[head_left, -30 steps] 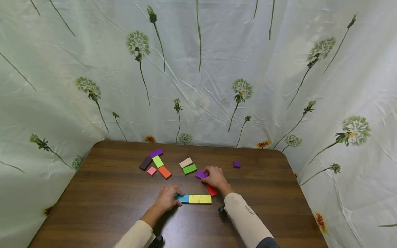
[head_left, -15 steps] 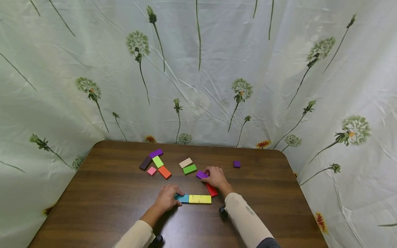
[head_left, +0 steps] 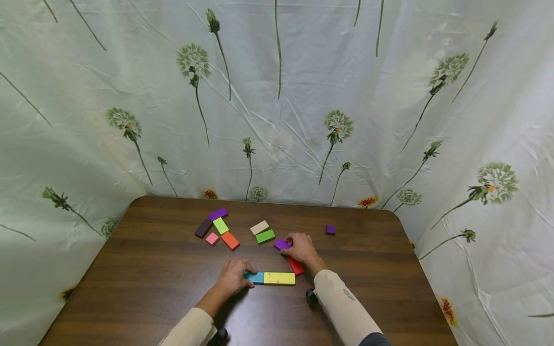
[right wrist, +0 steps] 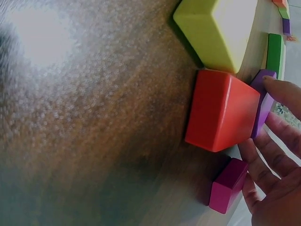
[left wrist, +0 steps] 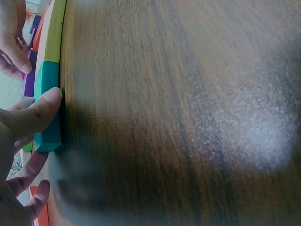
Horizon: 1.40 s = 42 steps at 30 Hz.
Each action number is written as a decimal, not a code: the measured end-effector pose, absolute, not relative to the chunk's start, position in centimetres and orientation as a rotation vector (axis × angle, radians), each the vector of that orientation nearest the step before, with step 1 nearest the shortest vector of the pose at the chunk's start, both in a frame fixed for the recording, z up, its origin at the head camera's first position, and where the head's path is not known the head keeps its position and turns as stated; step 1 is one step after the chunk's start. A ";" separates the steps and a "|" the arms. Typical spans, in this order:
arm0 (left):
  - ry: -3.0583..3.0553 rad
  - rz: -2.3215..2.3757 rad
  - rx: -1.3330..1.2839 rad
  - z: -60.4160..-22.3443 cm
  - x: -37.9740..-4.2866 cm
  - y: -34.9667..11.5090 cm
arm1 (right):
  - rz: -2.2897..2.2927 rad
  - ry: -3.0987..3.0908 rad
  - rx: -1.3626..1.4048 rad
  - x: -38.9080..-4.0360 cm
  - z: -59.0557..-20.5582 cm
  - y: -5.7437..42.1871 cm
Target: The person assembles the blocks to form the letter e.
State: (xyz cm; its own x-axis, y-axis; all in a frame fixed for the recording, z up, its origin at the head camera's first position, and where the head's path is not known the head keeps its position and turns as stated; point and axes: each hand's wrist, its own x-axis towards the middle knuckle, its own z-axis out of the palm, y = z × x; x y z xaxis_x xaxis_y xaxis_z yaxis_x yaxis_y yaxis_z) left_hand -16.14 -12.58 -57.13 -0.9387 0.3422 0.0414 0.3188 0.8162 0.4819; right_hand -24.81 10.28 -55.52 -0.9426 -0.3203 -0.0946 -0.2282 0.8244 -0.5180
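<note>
Nothing can be read for certain: a small dark marking (head_left: 348,294) on the light right sleeve (head_left: 339,303), over the right side of the counter (head_left: 389,278), is too tiny to make out.

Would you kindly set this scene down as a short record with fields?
Left hand: pinches the blue block
Right hand: pinches a purple block by the red block's far end
Row: blue block end to end with yellow block; red block angled at yellow block's right end
Beyond row: beige block and green block, side by side
Far left group: dark brown block, lime block, pink block, orange block, second purple block
Far right: small purple block, apart
Surface: wood-grain table
Backdrop: floral cloth
</note>
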 end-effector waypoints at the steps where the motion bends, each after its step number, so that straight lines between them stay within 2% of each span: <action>1: 2.950 0.772 0.538 -57.1 -16.1 -12.6 | -0.775 2.827 -0.428 -24.8 -55.5 10.2; 9: 2.959 0.786 0.539 -57.1 -16.1 -12.9 | -0.822 2.839 -0.437 -25.5 -54.6 9.5; 21: 2.962 0.815 0.560 -57.3 -15.9 -13.0 | -0.689 2.761 -0.856 -27.9 -54.3 5.8; 42: 2.976 0.790 0.565 -57.0 -15.8 -12.9 | -0.690 2.719 -0.884 -28.5 -55.1 5.3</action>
State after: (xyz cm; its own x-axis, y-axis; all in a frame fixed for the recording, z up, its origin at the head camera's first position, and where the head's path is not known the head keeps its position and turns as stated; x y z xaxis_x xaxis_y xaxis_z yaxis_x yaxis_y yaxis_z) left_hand -15.81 -12.86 -57.05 -0.9348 0.3460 0.0802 0.3403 0.8076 0.4816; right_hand -28.47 5.29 -55.06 -0.8012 -0.5968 -0.0441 -0.5035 0.7121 -0.4893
